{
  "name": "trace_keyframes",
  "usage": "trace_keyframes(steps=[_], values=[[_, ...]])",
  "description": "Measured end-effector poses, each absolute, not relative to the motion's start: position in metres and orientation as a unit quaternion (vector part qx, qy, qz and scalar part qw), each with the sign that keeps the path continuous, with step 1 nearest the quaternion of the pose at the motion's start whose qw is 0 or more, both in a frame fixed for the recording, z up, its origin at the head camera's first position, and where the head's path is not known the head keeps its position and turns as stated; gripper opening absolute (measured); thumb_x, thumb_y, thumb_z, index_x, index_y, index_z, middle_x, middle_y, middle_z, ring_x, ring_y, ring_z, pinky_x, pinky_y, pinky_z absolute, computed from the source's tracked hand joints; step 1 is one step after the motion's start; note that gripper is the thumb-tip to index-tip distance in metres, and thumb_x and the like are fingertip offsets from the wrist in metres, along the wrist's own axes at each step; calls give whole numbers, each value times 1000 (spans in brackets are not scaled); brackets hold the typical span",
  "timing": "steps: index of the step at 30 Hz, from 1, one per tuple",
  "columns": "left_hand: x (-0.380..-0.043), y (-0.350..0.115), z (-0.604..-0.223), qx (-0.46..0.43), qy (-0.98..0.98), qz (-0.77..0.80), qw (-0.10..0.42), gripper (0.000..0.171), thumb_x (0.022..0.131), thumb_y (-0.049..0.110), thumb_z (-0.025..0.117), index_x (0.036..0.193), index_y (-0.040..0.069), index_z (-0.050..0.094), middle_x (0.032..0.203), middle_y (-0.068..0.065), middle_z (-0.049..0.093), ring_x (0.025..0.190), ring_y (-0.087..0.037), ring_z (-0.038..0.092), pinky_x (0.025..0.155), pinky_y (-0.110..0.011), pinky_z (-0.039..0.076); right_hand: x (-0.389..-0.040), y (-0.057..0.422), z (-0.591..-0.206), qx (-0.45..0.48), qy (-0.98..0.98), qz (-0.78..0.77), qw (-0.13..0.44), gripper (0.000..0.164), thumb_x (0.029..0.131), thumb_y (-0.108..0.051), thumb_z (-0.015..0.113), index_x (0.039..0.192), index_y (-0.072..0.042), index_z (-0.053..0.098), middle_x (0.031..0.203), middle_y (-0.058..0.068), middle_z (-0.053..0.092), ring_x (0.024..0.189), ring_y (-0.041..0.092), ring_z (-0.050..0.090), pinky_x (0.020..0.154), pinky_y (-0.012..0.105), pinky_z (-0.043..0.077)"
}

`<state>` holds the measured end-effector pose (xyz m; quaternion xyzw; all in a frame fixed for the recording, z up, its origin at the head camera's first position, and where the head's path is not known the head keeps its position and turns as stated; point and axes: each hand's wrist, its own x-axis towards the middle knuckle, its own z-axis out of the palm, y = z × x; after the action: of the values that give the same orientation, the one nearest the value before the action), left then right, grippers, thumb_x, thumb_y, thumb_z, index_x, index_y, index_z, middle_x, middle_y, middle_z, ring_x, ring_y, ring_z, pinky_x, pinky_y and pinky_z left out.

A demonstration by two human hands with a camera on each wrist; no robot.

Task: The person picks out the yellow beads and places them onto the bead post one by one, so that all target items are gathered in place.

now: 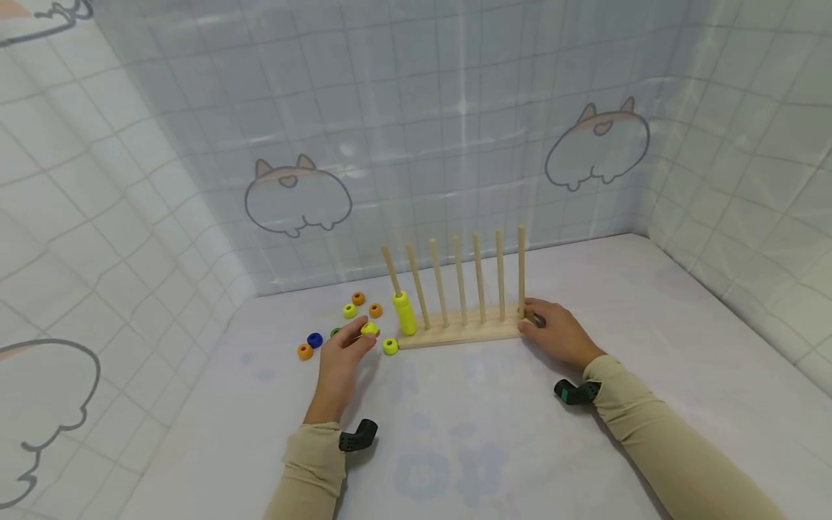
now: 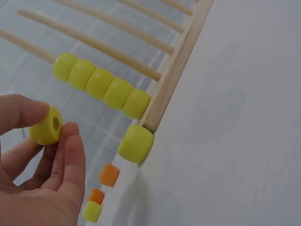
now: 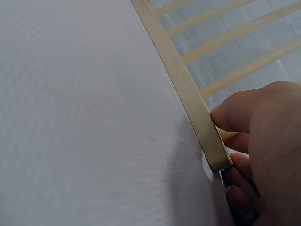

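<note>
Between the thumb and fingers of my left hand [image 1: 340,367] is a yellow bead [image 2: 46,128], pinched with its hole showing. It hangs just left of a wooden peg rack [image 1: 461,334], which has a row of several upright pegs. On the leftmost peg sits a stack of several yellow beads [image 1: 404,314]; the other pegs are bare. My right hand [image 1: 559,334] grips the right end of the rack's base, thumb on the near side in the right wrist view. A loose yellow bead [image 1: 390,347] rests by the base's left corner.
Left of the rack lie more loose beads: an orange one [image 1: 358,297], a yellow one [image 1: 349,310], a blue one [image 1: 315,340] and others. A green bead [image 1: 335,333] is partly hidden by my left hand. A tiled-pattern sheet [image 1: 416,144] rises behind the table.
</note>
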<state>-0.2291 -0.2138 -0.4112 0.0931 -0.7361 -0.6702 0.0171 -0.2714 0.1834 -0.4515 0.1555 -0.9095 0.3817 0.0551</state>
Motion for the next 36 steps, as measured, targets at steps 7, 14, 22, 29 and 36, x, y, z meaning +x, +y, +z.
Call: trace_keyframes(steps=[7, 14, 22, 29, 36], values=[[-229, -211, -412, 99, -747, -657, 11, 44, 97, 15, 67, 140, 14, 58, 131, -2, 58, 121, -18, 56, 105, -34, 47, -272, 185, -451, 155, -910, 382, 53, 46, 98, -21, 65, 137, 3, 58, 148, 20, 48, 137, 45, 40, 113, 59, 30], [-226, -212, -410, 96, -737, -669, 11, 41, 98, 15, 66, 138, 14, 58, 131, -4, 58, 121, -18, 57, 102, -29, 49, -272, 182, -451, 157, -910, 380, 52, 46, 98, -20, 65, 136, 4, 59, 148, 21, 48, 137, 45, 40, 113, 58, 31], [-229, -216, -400, 85, -726, -682, 19, 44, 97, 19, 69, 139, 9, 56, 132, -8, 57, 119, -21, 59, 95, -21, 51, -273, 178, -450, 156, -909, 382, 54, 44, 98, -21, 65, 135, 3, 60, 148, 19, 48, 137, 44, 41, 114, 58, 31], [-237, -211, -391, 64, -719, -692, 28, 48, 96, 19, 71, 139, 6, 56, 130, -9, 60, 116, -23, 61, 95, -23, 52, -270, 179, -449, 157, -910, 379, 55, 45, 98, -20, 65, 135, 4, 59, 147, 21, 49, 135, 45, 43, 112, 58, 33], [-246, -202, -378, 22, -707, -706, 35, 40, 97, 16, 69, 134, 7, 58, 130, -10, 58, 116, -23, 63, 100, -28, 50, -271, 183, -453, 151, -912, 376, 58, 45, 98, -21, 65, 136, 3, 59, 148, 20, 49, 136, 44, 42, 112, 58, 34]])
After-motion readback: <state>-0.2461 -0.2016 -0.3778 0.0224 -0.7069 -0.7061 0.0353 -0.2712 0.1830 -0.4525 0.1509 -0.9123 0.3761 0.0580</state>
